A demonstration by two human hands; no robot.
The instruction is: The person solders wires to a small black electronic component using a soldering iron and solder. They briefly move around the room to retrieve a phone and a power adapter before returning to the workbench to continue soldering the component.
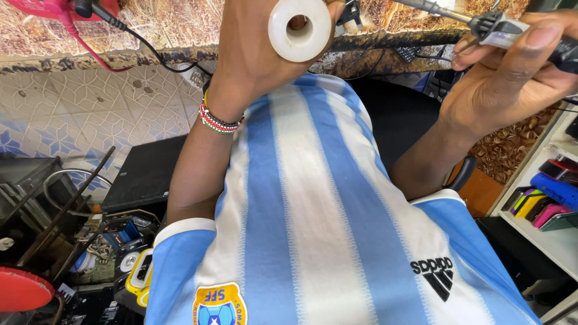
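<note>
My left hand [250, 57] is raised over my blue and white striped shirt [301, 210]. Its fingers are closed around a white plastic ring-shaped spool [299, 30], whose open centre faces the camera. A beaded bracelet [218, 120] sits on that wrist. My right hand [512, 78] is up at the top right. It grips a soldering iron [495, 25] by its black and grey handle, and the metal shaft points left toward the spool. The tip is hidden at the top edge.
A patterned worktop edge [90, 60] runs across the top, with a red tool [48, 7] and black cable on it. A closed black laptop [144, 174], a yellow device [141, 274] and a red stool [21, 289] lie left. A white shelf [557, 241] with phones stands right.
</note>
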